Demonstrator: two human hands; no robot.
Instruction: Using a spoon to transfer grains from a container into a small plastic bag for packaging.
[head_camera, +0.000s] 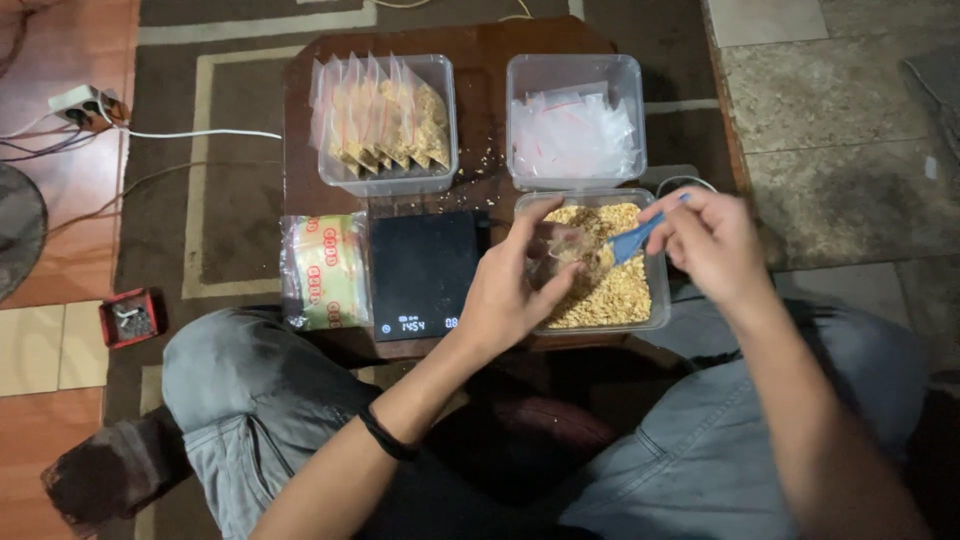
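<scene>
Right hand pinches blue spoon, tip angled down-left into clear bag gripped by left hand.

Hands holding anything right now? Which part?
Left hand holds a small clear bag by its mouth. Right hand pinches a blue spoon by its handle end, over the grain tub.

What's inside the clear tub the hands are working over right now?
The clear tub holds loose tan crumbly granules. The left hand holds a small clear bag over them; the right hand holds a blue scoop. The tub's bottom is covered.
</scene>
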